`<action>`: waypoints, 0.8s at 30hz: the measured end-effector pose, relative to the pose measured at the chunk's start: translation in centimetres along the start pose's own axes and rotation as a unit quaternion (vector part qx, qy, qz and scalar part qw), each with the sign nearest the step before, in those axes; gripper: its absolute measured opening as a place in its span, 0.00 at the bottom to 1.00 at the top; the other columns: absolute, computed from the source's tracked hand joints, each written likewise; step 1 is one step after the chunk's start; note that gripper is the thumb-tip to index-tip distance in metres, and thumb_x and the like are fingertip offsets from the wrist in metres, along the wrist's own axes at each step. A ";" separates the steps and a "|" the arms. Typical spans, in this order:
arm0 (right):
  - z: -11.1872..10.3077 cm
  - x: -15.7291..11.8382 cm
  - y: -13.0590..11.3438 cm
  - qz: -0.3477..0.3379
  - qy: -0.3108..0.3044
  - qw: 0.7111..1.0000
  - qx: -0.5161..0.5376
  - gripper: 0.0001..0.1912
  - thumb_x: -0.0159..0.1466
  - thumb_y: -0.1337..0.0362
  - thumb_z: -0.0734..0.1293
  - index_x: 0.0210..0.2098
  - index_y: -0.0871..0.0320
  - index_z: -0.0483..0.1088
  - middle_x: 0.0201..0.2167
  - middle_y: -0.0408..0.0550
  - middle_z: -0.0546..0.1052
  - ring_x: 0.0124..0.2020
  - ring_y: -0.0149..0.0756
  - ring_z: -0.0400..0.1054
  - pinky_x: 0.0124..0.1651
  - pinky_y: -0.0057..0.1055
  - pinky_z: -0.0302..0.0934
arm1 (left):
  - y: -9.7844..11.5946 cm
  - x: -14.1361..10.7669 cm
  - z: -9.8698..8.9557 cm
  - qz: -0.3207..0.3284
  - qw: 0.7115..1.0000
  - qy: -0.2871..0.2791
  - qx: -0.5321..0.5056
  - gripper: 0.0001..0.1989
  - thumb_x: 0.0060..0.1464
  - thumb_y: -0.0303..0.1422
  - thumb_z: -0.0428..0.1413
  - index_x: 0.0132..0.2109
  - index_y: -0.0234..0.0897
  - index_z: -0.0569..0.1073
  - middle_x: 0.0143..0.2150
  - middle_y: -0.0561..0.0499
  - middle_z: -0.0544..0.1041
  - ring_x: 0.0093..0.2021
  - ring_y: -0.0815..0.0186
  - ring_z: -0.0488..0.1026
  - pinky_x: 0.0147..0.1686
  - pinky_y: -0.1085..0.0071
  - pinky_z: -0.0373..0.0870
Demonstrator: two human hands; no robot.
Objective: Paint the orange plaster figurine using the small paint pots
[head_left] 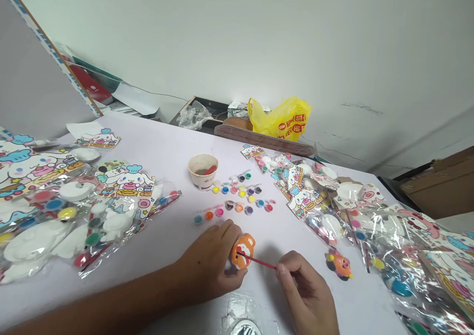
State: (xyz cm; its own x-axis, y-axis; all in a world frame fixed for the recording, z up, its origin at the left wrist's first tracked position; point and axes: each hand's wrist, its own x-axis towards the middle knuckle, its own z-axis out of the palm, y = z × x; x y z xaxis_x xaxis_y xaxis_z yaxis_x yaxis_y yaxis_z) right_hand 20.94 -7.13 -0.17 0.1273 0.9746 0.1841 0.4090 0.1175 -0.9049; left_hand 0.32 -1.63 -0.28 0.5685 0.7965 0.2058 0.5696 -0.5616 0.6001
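Observation:
My left hand (213, 258) is closed around a small orange figurine (242, 262) with a white patch and dark marks on its face. Between the thumb and fingers of my right hand (305, 290) is a thin red paintbrush (263, 263). Its tip meets the figurine's face, on or beside the white patch. Just beyond my hands lie small open paint pots (239, 208) in several colours, some joined in strips. Behind them stands a paper cup (203, 172) with murky liquid and a red object inside.
A painted orange and pink figurine (339, 264) lies right of my right hand. Clear packs of white figurines and paints (111, 221) cover the left side, with more packs (370, 226) on the right. Past the table's far edge sits a yellow plastic bag (279, 120). Clear tape (237, 310) lies near the front.

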 end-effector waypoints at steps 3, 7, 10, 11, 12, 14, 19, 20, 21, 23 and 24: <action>-0.2 0.1 0.1 -0.015 -0.025 1.000 -0.005 0.18 0.66 0.55 0.64 0.23 0.56 0.64 0.20 0.42 0.66 0.23 0.33 0.60 0.24 0.27 0.56 | -0.1 0.0 0.1 -0.004 1.000 -0.002 -0.005 0.13 0.47 0.27 0.53 0.39 0.40 0.56 0.36 0.53 0.64 0.35 0.62 0.63 0.35 0.66 0.59; -0.5 0.1 0.3 -0.026 -0.030 0.999 -0.010 0.16 0.66 0.58 0.64 0.23 0.56 0.64 0.21 0.42 0.66 0.23 0.33 0.61 0.25 0.26 0.56 | -0.1 0.0 0.0 -0.002 1.000 0.003 -0.012 0.14 0.47 0.27 0.53 0.39 0.41 0.56 0.37 0.52 0.65 0.35 0.62 0.63 0.36 0.66 0.60; -0.5 0.1 0.4 -0.036 -0.032 0.999 -0.015 0.15 0.66 0.59 0.64 0.24 0.56 0.64 0.21 0.42 0.66 0.23 0.33 0.61 0.25 0.26 0.57 | 0.0 0.1 0.0 -0.008 1.000 -0.004 -0.012 0.14 0.48 0.27 0.53 0.39 0.41 0.56 0.36 0.53 0.65 0.35 0.62 0.63 0.35 0.66 0.59; -0.6 0.1 0.4 -0.038 -0.031 0.999 -0.015 0.15 0.66 0.60 0.64 0.24 0.56 0.64 0.21 0.42 0.66 0.23 0.33 0.61 0.25 0.26 0.57 | 0.0 0.1 -0.1 -0.009 1.000 -0.006 -0.011 0.14 0.48 0.27 0.53 0.39 0.41 0.56 0.36 0.53 0.65 0.35 0.62 0.63 0.35 0.66 0.59; -0.6 0.1 0.4 -0.041 -0.030 0.999 -0.014 0.15 0.66 0.60 0.64 0.24 0.56 0.64 0.21 0.42 0.65 0.23 0.33 0.60 0.25 0.26 0.57 | 0.0 0.0 -0.1 -0.009 1.000 -0.007 -0.011 0.14 0.48 0.27 0.53 0.39 0.41 0.56 0.36 0.53 0.65 0.35 0.62 0.63 0.35 0.66 0.59; -0.6 0.1 0.5 -0.046 -0.029 0.998 -0.017 0.14 0.66 0.60 0.65 0.24 0.56 0.64 0.21 0.42 0.65 0.23 0.33 0.60 0.26 0.27 0.57 | -0.1 0.0 0.0 -0.007 1.000 -0.005 -0.011 0.14 0.47 0.27 0.54 0.39 0.41 0.56 0.37 0.52 0.65 0.36 0.62 0.63 0.36 0.65 0.60; -0.8 0.1 0.7 -0.058 -0.043 0.997 -0.025 0.13 0.67 0.62 0.64 0.25 0.55 0.63 0.21 0.42 0.65 0.23 0.33 0.60 0.26 0.27 0.58 | -0.2 0.0 0.0 -0.005 1.000 -0.006 -0.020 0.15 0.47 0.26 0.54 0.40 0.41 0.56 0.37 0.53 0.65 0.36 0.62 0.64 0.37 0.65 0.61; -0.8 0.1 0.7 -0.060 -0.046 0.997 -0.026 0.13 0.67 0.63 0.64 0.25 0.55 0.63 0.22 0.41 0.65 0.23 0.33 0.60 0.26 0.27 0.58 | -0.2 0.0 0.1 -0.004 1.000 -0.005 -0.020 0.16 0.47 0.26 0.54 0.40 0.41 0.56 0.38 0.53 0.65 0.36 0.62 0.64 0.37 0.65 0.61; -0.9 0.0 0.8 -0.063 -0.048 0.996 -0.027 0.13 0.67 0.63 0.64 0.25 0.55 0.63 0.22 0.41 0.65 0.23 0.32 0.60 0.26 0.27 0.58 | -0.2 0.0 0.1 -0.001 1.000 -0.002 -0.019 0.16 0.47 0.26 0.54 0.41 0.41 0.56 0.38 0.52 0.65 0.36 0.61 0.64 0.37 0.65 0.61; -1.0 0.0 0.9 -0.069 -0.054 0.996 -0.034 0.12 0.67 0.64 0.64 0.26 0.55 0.63 0.22 0.41 0.66 0.24 0.32 0.61 0.26 0.26 0.58 | -0.3 -0.1 0.2 0.007 1.000 0.003 -0.015 0.16 0.48 0.26 0.54 0.41 0.41 0.56 0.38 0.52 0.65 0.36 0.61 0.64 0.37 0.65 0.61; -1.1 0.0 1.0 -0.073 -0.057 0.995 -0.038 0.12 0.67 0.64 0.64 0.26 0.55 0.63 0.22 0.41 0.66 0.24 0.32 0.61 0.26 0.26 0.57 | -0.3 -0.1 0.3 0.010 1.000 0.005 -0.014 0.16 0.48 0.26 0.54 0.41 0.41 0.56 0.38 0.52 0.65 0.37 0.61 0.64 0.37 0.65 0.62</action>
State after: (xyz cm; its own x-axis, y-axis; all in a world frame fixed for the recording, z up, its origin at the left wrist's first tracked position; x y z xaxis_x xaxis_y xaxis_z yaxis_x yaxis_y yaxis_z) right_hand 22.30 -7.25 -0.69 -0.0399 0.9641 0.2627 0.4835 0.2487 -0.8393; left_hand 0.23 -1.61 -0.68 0.5735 0.7873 0.2265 0.5408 -0.5715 0.6171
